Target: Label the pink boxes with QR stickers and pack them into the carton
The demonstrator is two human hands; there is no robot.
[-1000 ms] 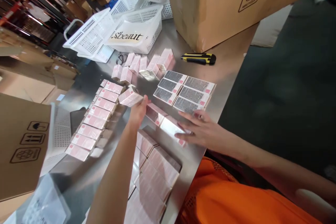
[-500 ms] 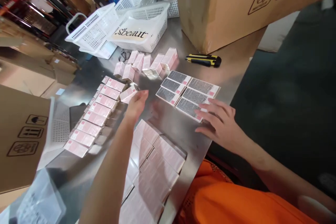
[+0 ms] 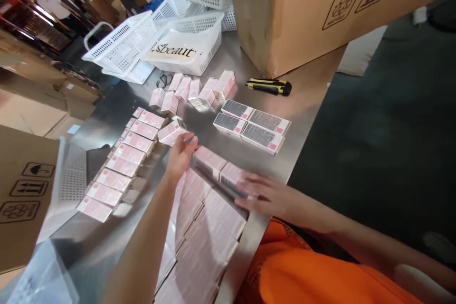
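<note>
Head view, pink boxes [image 3: 221,171] between left hand [image 3: 180,154], right hand [image 3: 265,194]

Left hand [image 3: 180,154] and right hand [image 3: 265,194] both outstretched, fingers loosely extended, palms down.

We count four face-down boxes with dark printed panels [image 3: 251,126] in a two-by-two block just in front of the one yellow-and-black utility knife [image 3: 269,86]. To the knife's left, about seven pink boxes [image 3: 194,89] stand in a cluster. Farther left runs a row of roughly eight pink boxes [image 3: 123,164]. Beyond the knife we see three or more white baskets [image 3: 185,42] and one large cardboard carton [image 3: 313,4].
</note>
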